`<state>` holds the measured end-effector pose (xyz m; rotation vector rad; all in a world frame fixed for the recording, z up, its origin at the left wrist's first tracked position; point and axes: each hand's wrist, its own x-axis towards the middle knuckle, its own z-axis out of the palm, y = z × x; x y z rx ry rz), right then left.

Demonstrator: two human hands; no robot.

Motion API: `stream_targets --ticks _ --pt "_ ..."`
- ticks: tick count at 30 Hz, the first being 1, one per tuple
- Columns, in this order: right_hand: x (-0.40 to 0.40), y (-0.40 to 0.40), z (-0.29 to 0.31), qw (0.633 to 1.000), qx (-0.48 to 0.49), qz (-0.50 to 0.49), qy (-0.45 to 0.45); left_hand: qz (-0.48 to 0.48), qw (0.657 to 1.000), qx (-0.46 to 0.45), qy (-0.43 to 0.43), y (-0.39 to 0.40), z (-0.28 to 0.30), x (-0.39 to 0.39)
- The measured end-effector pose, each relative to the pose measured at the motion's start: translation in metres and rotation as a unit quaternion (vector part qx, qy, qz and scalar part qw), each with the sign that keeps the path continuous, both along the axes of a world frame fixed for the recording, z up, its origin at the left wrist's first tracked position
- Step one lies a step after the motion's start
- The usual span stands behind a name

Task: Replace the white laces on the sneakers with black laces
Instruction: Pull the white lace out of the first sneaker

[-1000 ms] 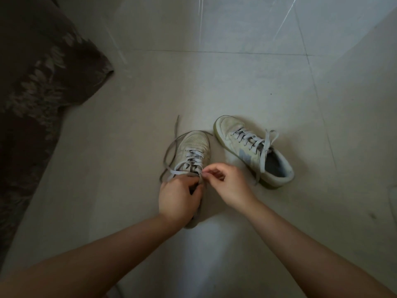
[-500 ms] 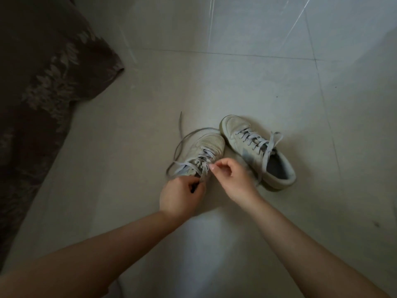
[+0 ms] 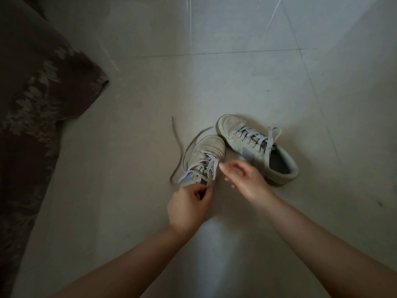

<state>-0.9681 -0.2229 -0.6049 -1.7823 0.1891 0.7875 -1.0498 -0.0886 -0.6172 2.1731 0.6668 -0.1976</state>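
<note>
Head view, looking down at a pale tiled floor. Along the floor's left edge lies a dark brown fabric with a faded leaf pattern, its corner reaching out onto the tiles.

Toward the middle of the floor, a loose white lace end trails away from the nearer sneaker, curving out to its left and up. This sneaker is pale and worn, toe pointing away from the person, its white laces loosened and partly undone across the tongue.

At the sneaker's near end, the left hand has its grip curled, thumb and fingers pinching a lace strand by the sneaker's opening.

Just to the right, the right hand hovers beside the same sneaker with a wide grip, fingers spread and slightly bent, holding nothing; it is somewhat blurred.

Farther right, the second sneaker lies angled, toe toward the first sneaker's toe and nearly touching it, laced with white laces tied loosely near its dark opening.
</note>
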Motion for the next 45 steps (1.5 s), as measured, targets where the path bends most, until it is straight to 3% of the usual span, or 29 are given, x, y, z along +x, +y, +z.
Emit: stream_targets --ticks 8,10,12,14,16,18,24,26,29,33,40,45 --pt "-0.007 0.013 -0.018 0.988 -0.085 0.068 -0.112 0.0 0.999 -0.031 -0.026 -0.001 -0.005 0.002" --pt "-0.005 0.014 -0.011 0.995 -0.043 0.036 -0.077 0.009 0.998 -0.052 -0.029 -0.001 -0.006 0.0" --pt "0.004 0.012 0.004 0.994 0.07 -0.083 0.003 0.024 0.996 -0.073 -0.035 0.0 -0.006 0.0" --pt "0.012 0.007 0.013 0.986 0.104 -0.127 -0.012 0.046 0.995 -0.076 -0.038 0.001 -0.007 0.002" --pt "0.012 0.003 0.009 0.995 0.022 -0.067 -0.072 0.065 0.995 -0.071 -0.04 0.001 -0.008 0.002" --pt "0.002 0.006 0.0 0.996 -0.033 -0.009 -0.077 0.072 0.994 -0.069 -0.049 0.0 -0.008 0.001" --pt "-0.003 0.022 -0.008 0.99 -0.081 0.034 -0.114 0.064 0.995 -0.056 -0.046 -0.003 -0.011 0.002" --pt "0.004 0.019 0.0 0.993 -0.046 -0.013 -0.104 0.059 0.996 -0.056 -0.044 -0.003 -0.012 0.001" --pt "0.019 0.003 0.009 0.981 0.032 -0.179 -0.069 0.05 0.996 -0.065 -0.036 -0.001 -0.012 0.003" --pt "-0.005 0.007 0.0 0.996 -0.007 -0.084 -0.003 0.043 0.997 -0.057 -0.035 0.0 -0.015 0.003" --pt "-0.005 0.02 -0.006 0.997 -0.066 -0.023 -0.045 0.028 0.998 -0.05 -0.034 0.0 -0.017 0.002" --pt "0.008 0.005 -0.005 0.974 -0.053 -0.217 -0.036 0.009 0.998 -0.051 -0.037 0.001 -0.015 0.004"
